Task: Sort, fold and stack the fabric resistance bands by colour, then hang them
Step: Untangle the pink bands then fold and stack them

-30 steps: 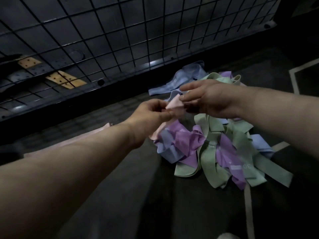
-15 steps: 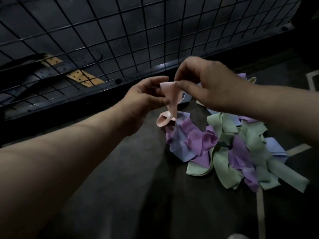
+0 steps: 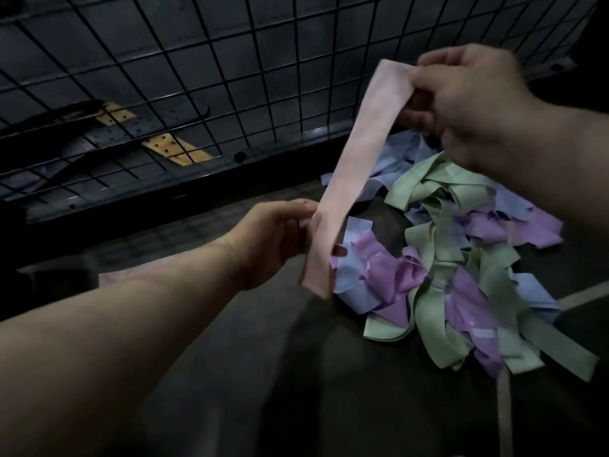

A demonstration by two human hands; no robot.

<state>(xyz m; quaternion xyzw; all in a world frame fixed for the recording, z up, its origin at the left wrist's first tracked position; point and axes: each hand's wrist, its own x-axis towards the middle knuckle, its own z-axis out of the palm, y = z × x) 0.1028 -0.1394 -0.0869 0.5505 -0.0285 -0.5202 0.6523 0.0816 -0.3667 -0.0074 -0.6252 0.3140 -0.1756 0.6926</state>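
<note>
The left hand (image 3: pixel 276 239) and right hand (image 3: pixel 461 103) each pinch one end of the pink band (image 3: pixel 356 159); pulled taut and untwisted, it should fold flat.

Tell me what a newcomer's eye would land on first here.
First, the pink band, pulled out into a long strip in mid-air. The right hand pinches its upper end and the left hand grips its lower end. Next, the tangled pile of green, purple and blue bands on the dark floor to the right, below the right hand. Behind it all, a black wire grid panel fills the top of the view.
</note>
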